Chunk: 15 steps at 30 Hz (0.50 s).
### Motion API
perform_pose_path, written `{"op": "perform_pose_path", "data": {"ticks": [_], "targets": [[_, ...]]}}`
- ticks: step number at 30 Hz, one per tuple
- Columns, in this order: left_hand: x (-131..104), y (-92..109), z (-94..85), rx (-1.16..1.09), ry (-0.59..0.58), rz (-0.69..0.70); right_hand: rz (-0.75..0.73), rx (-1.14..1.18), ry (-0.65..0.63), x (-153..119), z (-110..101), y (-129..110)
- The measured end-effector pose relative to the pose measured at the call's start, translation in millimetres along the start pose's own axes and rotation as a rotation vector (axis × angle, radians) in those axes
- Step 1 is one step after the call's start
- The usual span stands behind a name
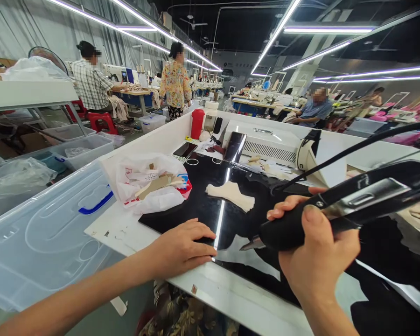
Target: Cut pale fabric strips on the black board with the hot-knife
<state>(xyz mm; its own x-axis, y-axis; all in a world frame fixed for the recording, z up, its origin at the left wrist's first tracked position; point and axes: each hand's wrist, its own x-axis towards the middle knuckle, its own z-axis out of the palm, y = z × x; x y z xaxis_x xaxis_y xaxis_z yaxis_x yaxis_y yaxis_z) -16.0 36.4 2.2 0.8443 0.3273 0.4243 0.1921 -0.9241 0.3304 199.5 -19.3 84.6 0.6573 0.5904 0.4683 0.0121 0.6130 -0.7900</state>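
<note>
In the head view, the right hand (318, 249) is wrapped around a black handheld tool (364, 198), thumb along its top, with the metal tip (254, 243) slanting down at a pale patch (233, 250) on the glossy black sheet (196, 205); whether it touches, I cannot tell. The left hand (182, 247) lies flat, grasping nothing visible, fingers slightly parted at the sheet's near edge. Working well here likely means a steady wrist and left fingertips clear of that point. Farther back lies a cream piece (231, 193), matte, soft-looking and irregularly waisted, near a crinkled plastic bag (161, 199).
</note>
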Motion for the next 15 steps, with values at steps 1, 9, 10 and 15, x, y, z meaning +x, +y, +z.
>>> {"op": "perform_pose_path", "data": {"ticks": [1,9,10,15], "targets": [[3,-1,-1.7,-0.024,-0.020,0.014,-0.007,-0.009,0.014,2,-3,0],[55,-20,-13.9,-0.231,-0.241,0.086,-0.023,-0.022,0.035,3,-8,6],[61,-23,-14.3,-0.269,-0.281,0.088,-0.026,-0.024,0.033,3,-8,7],[75,-33,-11.9,-0.396,-0.452,0.069,-0.022,-0.042,0.015,2,-7,12]]}}
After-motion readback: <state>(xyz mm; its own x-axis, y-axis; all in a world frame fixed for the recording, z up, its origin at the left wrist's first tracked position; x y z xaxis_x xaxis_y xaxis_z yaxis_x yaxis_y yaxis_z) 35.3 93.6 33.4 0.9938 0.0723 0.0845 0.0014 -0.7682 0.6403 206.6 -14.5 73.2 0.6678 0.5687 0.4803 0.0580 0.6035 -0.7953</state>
